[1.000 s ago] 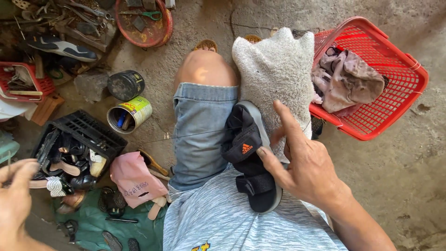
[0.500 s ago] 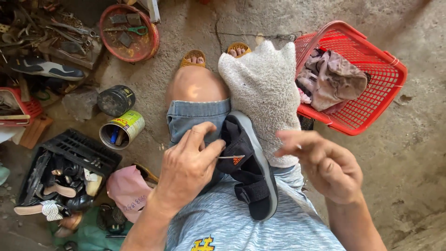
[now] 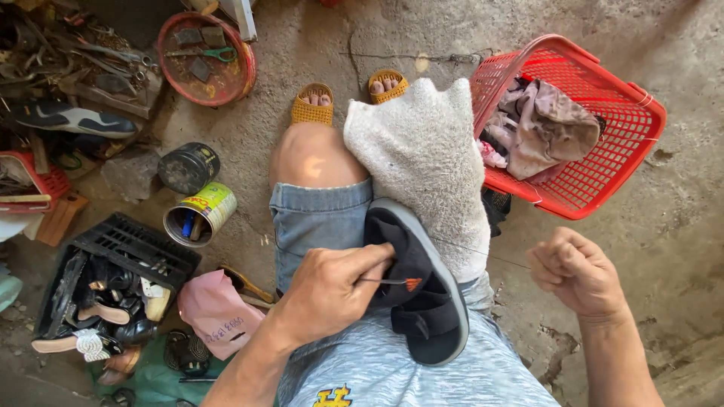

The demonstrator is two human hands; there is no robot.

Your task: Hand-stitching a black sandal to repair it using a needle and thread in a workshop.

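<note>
Black sandal [image 3: 422, 301] lies on the lap, sole edge up, resting against a grey towel [image 3: 422, 158] draped over the right knee. Left hand [image 3: 328, 290] is on the sandal's left side, fingers curled together, thumb and forefinger pinching a thin needle-like tool [image 3: 381, 281] whose tip sits at the strap. Right hand [image 3: 577, 271] is well clear of the sandal to the right, closed in a fist; a fine thread [image 3: 483, 252] runs taut from it toward the sandal. Further out: open tin can [image 3: 202, 213] and black crate of shoes [image 3: 113, 286] on the left, red basket [image 3: 603, 173] with rags on the right, red tray of tools [image 3: 205, 56] beyond.
</note>
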